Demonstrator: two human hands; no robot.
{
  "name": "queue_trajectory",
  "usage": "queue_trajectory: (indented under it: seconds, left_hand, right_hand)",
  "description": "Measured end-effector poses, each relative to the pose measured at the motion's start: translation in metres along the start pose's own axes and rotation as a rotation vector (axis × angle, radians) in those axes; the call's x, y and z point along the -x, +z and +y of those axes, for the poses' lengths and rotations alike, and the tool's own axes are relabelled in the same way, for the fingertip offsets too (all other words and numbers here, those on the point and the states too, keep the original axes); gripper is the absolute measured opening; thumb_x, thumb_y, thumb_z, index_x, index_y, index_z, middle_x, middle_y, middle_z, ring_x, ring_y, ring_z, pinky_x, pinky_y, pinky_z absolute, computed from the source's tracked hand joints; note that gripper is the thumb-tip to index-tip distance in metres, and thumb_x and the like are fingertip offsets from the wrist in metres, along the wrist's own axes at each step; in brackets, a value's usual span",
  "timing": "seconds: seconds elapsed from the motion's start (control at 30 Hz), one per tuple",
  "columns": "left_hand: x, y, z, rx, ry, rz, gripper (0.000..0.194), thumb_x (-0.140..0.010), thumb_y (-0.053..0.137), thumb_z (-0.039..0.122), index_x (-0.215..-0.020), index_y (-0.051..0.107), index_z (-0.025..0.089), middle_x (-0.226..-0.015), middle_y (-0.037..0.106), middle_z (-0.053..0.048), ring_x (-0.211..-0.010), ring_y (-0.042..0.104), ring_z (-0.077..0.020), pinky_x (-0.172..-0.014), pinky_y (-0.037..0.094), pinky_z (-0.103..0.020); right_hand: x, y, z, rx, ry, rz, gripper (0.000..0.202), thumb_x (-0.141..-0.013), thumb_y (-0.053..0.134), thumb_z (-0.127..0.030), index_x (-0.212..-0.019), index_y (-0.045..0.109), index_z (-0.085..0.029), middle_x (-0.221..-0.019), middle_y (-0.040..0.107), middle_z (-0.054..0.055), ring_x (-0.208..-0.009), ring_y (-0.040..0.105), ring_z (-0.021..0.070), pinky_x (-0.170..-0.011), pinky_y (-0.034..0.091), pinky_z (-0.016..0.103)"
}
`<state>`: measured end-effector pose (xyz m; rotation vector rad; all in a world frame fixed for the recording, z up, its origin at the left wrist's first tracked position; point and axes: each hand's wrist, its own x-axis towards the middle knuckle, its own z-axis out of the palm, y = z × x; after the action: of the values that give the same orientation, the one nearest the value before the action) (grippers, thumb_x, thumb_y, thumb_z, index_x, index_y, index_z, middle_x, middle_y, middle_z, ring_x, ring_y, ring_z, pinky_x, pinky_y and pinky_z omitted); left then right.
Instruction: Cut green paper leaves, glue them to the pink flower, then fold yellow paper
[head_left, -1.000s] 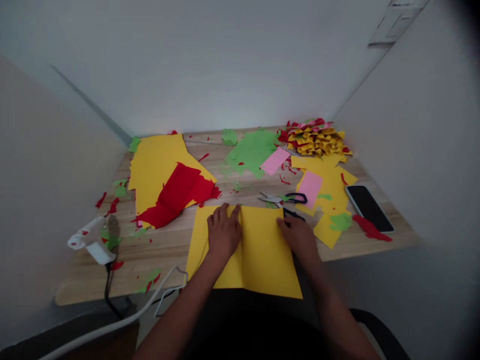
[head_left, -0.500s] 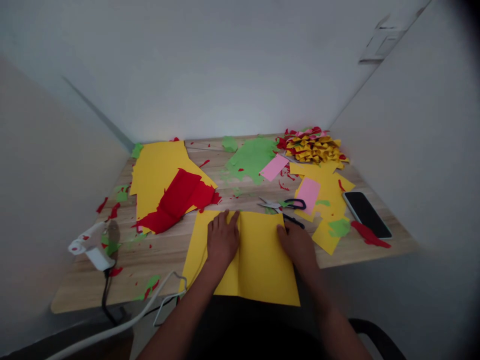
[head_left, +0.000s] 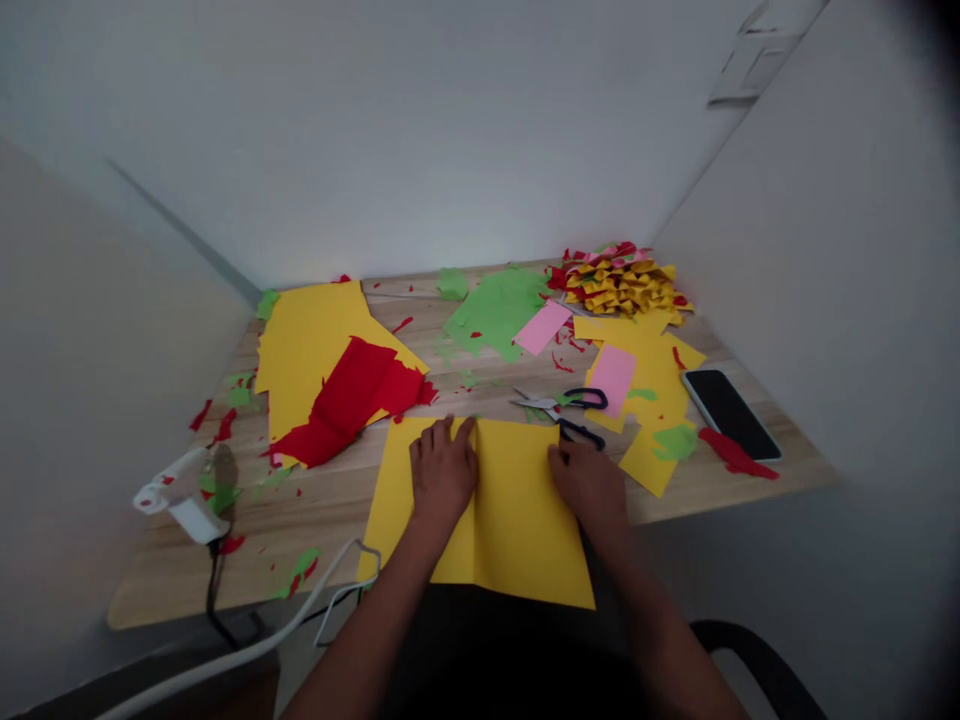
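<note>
"Where's the sheet [head_left: 532, 515]?"

"At the front of the counter [head_left: 322, 520], its near edge hanging over. It's yellow, with a crease down it."

"And the hands?"

"The left hand [head_left: 444, 472] lies on it, fingers slightly apart, tips by the far edge near the crease. The right hand [head_left: 589, 485] is curled, holding the sheet by its right edge."

"What's near the right hand?"

"The scissors [head_left: 553, 403], blades apart, just beyond it. The phone [head_left: 731, 412] lies farther right, touching a red scrap [head_left: 735, 455]."

"And beyond the left hand?"

"Red paper [head_left: 349, 395], on top of larger yellow paper [head_left: 311, 325]."
</note>
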<state>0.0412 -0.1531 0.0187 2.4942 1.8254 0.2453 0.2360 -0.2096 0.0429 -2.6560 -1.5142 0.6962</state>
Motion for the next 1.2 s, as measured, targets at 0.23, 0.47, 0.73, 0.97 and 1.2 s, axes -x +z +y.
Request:
queue_trajectory:
  seconds: [0.23, 0.47, 0.73, 0.97, 1.2]
  left_hand:
    - [-0.001, -0.001, 0.001, 0.006, -0.015, -0.003, 0.043, -0.096, 0.047, 0.022, -0.136, 0.061, 0.028, -0.139, 0.06, -0.01, -0.119, 0.054, -0.0313, -0.096, 0.043, -0.048]
    - [0.0, 0.001, 0.001, 0.007, -0.02, 0.01, 0.044, -0.096, 0.047, 0.022, -0.137, 0.061, 0.029, -0.139, 0.06, -0.009, -0.12, 0.054, -0.0312, -0.097, 0.044, -0.048]
    - [0.006, -0.003, -0.004, 0.0, 0.046, -0.052, 0.049, -0.097, 0.046, 0.024, -0.145, 0.054, 0.026, -0.15, 0.053, -0.012, -0.134, 0.049, -0.0327, -0.106, 0.043, -0.05]
    - [0.019, 0.008, -0.011, 0.022, 0.051, -0.058, 0.051, -0.102, 0.037, 0.03, -0.152, 0.044, 0.027, -0.164, 0.034, -0.006, -0.152, 0.029, -0.0321, -0.122, 0.023, -0.06]
    - [0.018, 0.007, -0.009, 0.032, 0.036, -0.073, 0.052, -0.101, 0.037, 0.028, -0.153, 0.043, 0.028, -0.165, 0.032, -0.004, -0.152, 0.028, -0.0313, -0.122, 0.023, -0.06]
  right_hand:
    - [0.001, 0.002, 0.001, -0.011, -0.019, 0.012, 0.041, -0.098, 0.039, -0.039, -0.093, 0.076, -0.023, -0.096, 0.077, 0.012, -0.09, 0.072, 0.0277, -0.071, 0.047, 0.033]
    - [0.003, 0.003, 0.003, -0.018, 0.005, -0.007, 0.041, -0.097, 0.04, -0.04, -0.09, 0.076, -0.023, -0.095, 0.077, 0.012, -0.092, 0.072, 0.0284, -0.071, 0.047, 0.033]
    - [0.002, 0.001, 0.006, -0.043, -0.007, -0.018, 0.046, -0.101, 0.035, -0.043, -0.1, 0.076, -0.022, -0.101, 0.077, 0.013, -0.095, 0.072, 0.0291, -0.072, 0.046, 0.032]
    - [0.005, 0.004, 0.013, -0.052, -0.051, 0.003, 0.046, -0.103, 0.034, -0.042, -0.1, 0.074, -0.021, -0.099, 0.078, 0.011, -0.092, 0.072, 0.0261, -0.068, 0.042, 0.031]
    - [0.014, 0.005, 0.01, -0.024, -0.026, -0.002, 0.042, -0.101, 0.037, -0.039, -0.096, 0.075, -0.023, -0.098, 0.078, 0.01, -0.089, 0.071, 0.0243, -0.064, 0.037, 0.029]
